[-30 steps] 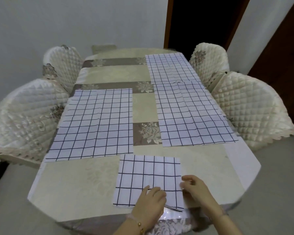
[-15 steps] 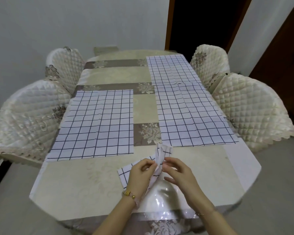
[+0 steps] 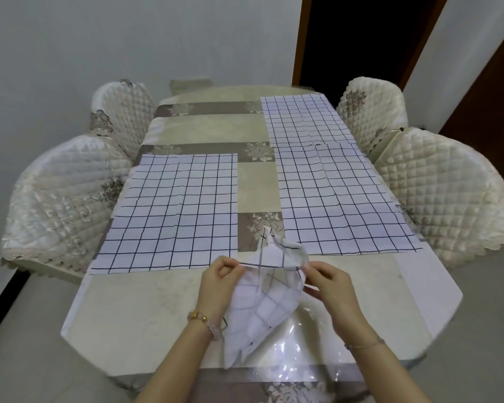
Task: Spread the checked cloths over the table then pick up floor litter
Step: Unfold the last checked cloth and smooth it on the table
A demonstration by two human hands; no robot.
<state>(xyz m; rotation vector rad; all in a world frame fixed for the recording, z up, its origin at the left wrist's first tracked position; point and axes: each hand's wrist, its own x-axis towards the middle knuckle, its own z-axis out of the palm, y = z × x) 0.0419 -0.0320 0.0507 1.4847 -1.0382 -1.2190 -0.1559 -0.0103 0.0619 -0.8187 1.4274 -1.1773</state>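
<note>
- My left hand [image 3: 218,282] pinches the top edge of a small checked cloth [image 3: 262,309] between thumb and fingers.
- My right hand [image 3: 329,283] pinches the same edge at its other end.
- The cloth hangs crumpled between my hands above the worktop [image 3: 146,303], its lower tip near my left wrist.
- Beyond my left hand a large checked cloth [image 3: 172,213] lies flat.
- Beyond my right hand lies a second flat cloth [image 3: 341,205], with a third cloth [image 3: 300,117] farther on, touching it.
</note>
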